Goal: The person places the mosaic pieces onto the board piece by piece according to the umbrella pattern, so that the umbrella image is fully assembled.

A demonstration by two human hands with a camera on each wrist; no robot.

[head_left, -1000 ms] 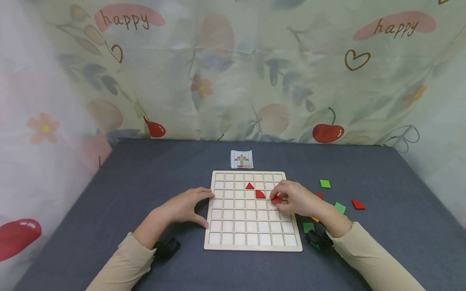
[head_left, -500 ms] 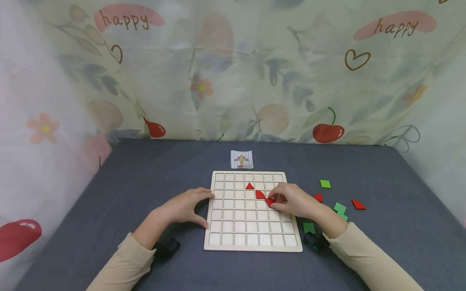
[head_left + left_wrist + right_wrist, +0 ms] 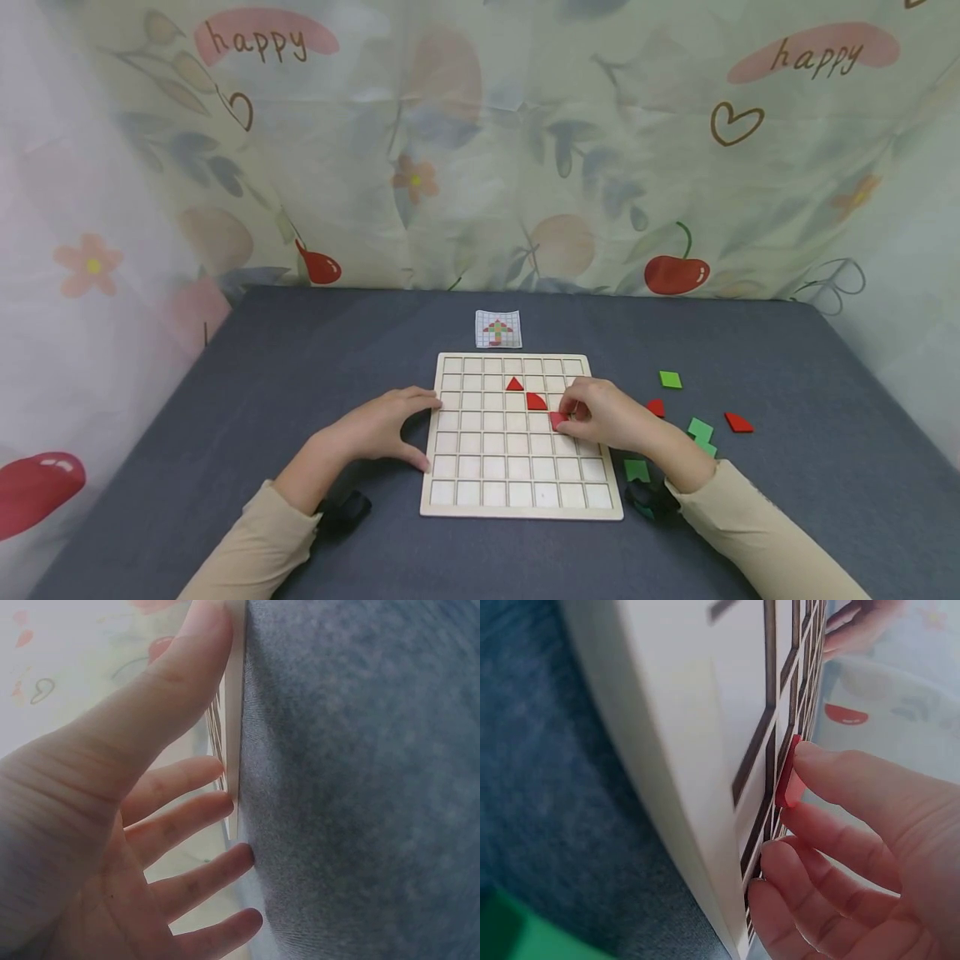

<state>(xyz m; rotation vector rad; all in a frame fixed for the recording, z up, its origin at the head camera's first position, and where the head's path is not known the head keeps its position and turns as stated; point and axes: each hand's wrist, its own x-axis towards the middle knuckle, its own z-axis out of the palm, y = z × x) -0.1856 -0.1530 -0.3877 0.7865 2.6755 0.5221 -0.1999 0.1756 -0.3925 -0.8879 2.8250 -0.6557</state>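
A pale wooden grid board [image 3: 495, 467] lies on the dark table. My left hand [image 3: 371, 425] rests at its left edge, fingers spread and thumb apart, the thumb touching the rim in the left wrist view. With thumb and index finger, my right hand [image 3: 611, 411] pinches a red tile [image 3: 557, 421] over a cell in the right part of the grid. In the right wrist view, that red tile [image 3: 793, 784] is slightly tilted against the grid lines. A red triangle tile [image 3: 513, 384] and a red quarter-circle tile [image 3: 536, 402] lie in cells farther up the board.
Right of the board lie loose tiles: a light green square [image 3: 671, 380], a red tile [image 3: 738, 422], another red one [image 3: 656, 407] and several green ones [image 3: 701, 430]. A small pattern card [image 3: 498, 329] lies behind the board. A patterned cloth [image 3: 480, 167] hangs behind the table.
My right hand has carried the red tile leftward across the board, and the tile has turned in the fingers and lies lower over a cell. The left hand has stayed put.
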